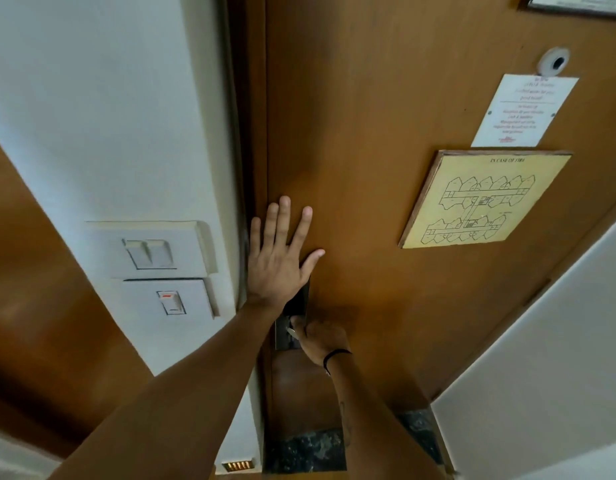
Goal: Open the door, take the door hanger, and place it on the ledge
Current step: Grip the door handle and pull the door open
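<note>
Wooden door (403,98) shut against frame, fire plan (479,199) & notice card (521,110) on it. Left hand (278,261) flat on door near edge, fingers spread. Right hand (320,337) closed round handle at lock plate (285,337). Door hanger not in view.

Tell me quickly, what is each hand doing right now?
Left hand: open, fingers spread, palm flat on the brown wooden door.
Right hand: closed around the metal door handle on the dark lock plate.
</note>
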